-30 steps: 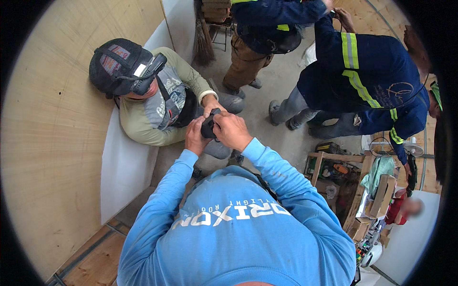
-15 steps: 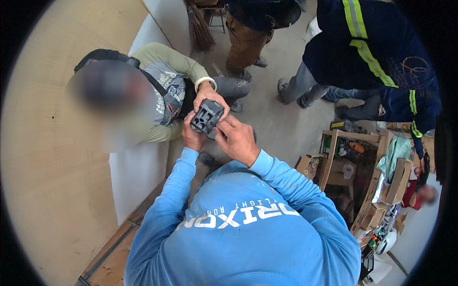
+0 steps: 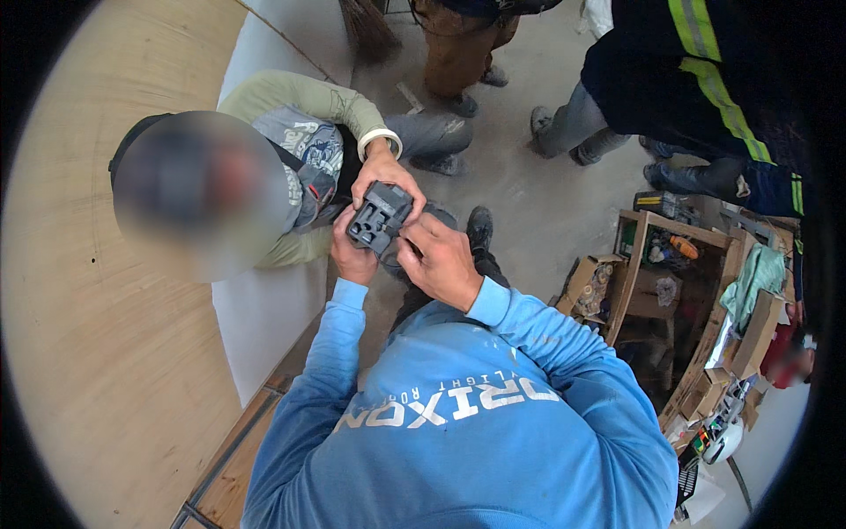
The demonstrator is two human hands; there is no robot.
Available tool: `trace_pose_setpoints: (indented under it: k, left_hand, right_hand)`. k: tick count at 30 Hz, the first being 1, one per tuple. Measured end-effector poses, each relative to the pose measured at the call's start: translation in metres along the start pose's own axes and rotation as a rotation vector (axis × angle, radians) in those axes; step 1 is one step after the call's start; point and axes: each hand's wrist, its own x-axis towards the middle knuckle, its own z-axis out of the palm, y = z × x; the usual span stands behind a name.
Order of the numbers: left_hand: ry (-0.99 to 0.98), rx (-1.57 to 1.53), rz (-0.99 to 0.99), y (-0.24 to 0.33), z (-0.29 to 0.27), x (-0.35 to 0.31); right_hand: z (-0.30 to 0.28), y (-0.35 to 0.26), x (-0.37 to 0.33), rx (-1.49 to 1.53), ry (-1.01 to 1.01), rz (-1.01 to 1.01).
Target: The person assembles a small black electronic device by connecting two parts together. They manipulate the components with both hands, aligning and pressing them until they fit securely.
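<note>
A dark grey plastic block (image 3: 379, 218) with several moulded recesses in its upper face is held out in front of me. My left hand (image 3: 353, 251) is closed around its lower left side. Close against the block's right edge, my right hand (image 3: 441, 264) has its fingers bent and pinched together; what they grip, if anything, is hidden. A co-worker's hand (image 3: 388, 179), with a pale band at the wrist, grasps the far end of the same block.
The co-worker leans in at left beside a wooden panel (image 3: 88, 194). Other people stand at the far side; one wears a dark jacket with reflective strips (image 3: 727, 101). At right is a wooden bench (image 3: 627, 273) with boxes, a green cloth (image 3: 753, 286) and tools. A broom (image 3: 368, 31) stands far back.
My view has shifted slightly, so the bench and bystanders sit farther right. The co-worker's head has moved a little left and down. Both my hands stay at the block.
</note>
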Motion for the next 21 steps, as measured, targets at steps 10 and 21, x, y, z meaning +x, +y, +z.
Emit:
trace_pose_setpoints:
  k: [10,21]
  left_hand:
    - [-0.234,-0.105,-0.329,-0.035,-0.011,-0.022]
    - [-0.084,0.071,-0.118,-0.018,0.002,-0.009]
  right_hand:
    - [0.001,0.017,0.008,0.119,-0.002,-0.097]
    - [-0.006,0.020,0.026,0.040,-0.080,-0.188]
